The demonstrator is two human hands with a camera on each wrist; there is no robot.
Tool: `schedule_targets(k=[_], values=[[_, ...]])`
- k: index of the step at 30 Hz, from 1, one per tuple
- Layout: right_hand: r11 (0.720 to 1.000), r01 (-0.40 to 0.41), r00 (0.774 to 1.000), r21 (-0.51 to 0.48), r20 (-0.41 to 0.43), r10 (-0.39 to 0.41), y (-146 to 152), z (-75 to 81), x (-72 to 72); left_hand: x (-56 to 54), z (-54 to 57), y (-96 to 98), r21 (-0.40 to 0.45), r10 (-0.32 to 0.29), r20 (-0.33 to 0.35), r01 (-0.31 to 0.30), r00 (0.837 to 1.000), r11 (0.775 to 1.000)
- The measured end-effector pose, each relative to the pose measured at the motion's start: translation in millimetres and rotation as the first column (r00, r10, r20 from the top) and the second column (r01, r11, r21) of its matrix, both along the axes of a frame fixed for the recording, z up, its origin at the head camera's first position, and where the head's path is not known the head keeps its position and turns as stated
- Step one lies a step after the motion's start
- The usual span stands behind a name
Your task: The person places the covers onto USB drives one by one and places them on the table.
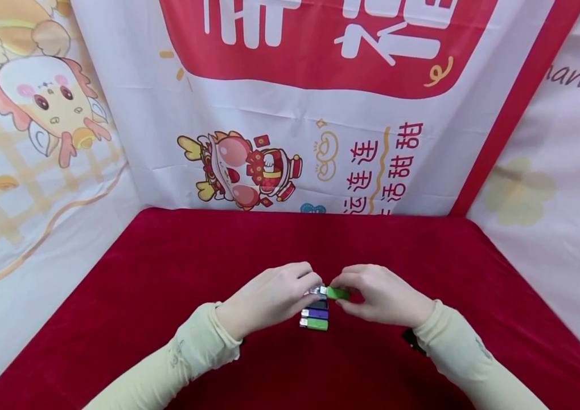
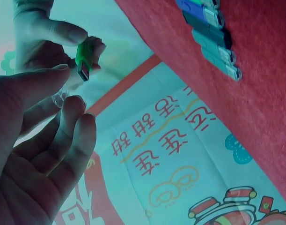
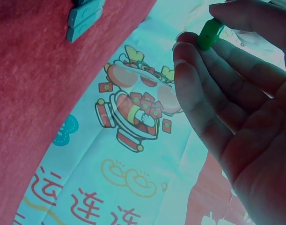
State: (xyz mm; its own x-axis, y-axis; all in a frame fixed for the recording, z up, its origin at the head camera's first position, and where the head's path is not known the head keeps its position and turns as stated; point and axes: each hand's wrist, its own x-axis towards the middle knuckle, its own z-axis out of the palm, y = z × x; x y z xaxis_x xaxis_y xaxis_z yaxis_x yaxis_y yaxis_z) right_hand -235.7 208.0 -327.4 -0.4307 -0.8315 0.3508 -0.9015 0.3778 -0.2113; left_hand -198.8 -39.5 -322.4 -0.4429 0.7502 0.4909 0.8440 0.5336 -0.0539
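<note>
My right hand [image 1: 379, 293] pinches a green USB flash drive [image 1: 338, 293] between thumb and fingers, its metal plug bare and pointing at the left hand. Between the thumb and fingertips of my left hand [image 1: 274, 299] is a small clear cap [image 2: 61, 96], apart from the plug in the left wrist view. Below the hands, a row of capped flash drives lies on the red cloth, among them a purple one [image 1: 316, 314], a second green one [image 1: 315, 324] and a black one [image 2: 206, 28]. Two teal-looking ones [image 2: 222, 63] lie at the row's far end, partly hidden by the hands in the head view.
The red cloth [image 1: 192, 256] covers the table. White printed sheets hang behind it [image 1: 295, 108] and at both sides. A small dark object [image 1: 412, 340] shows beside the right cuff.
</note>
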Motion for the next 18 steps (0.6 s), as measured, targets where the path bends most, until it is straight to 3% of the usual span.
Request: schedule_targets(k=[18], values=[[1.000,-0.003,1.000,0.017,0.013,0.003,-4.1,-3.3,1.1,1.2,-4.5,5.1,-0.017,0.010,-0.004,-0.010,1.000,1.000]])
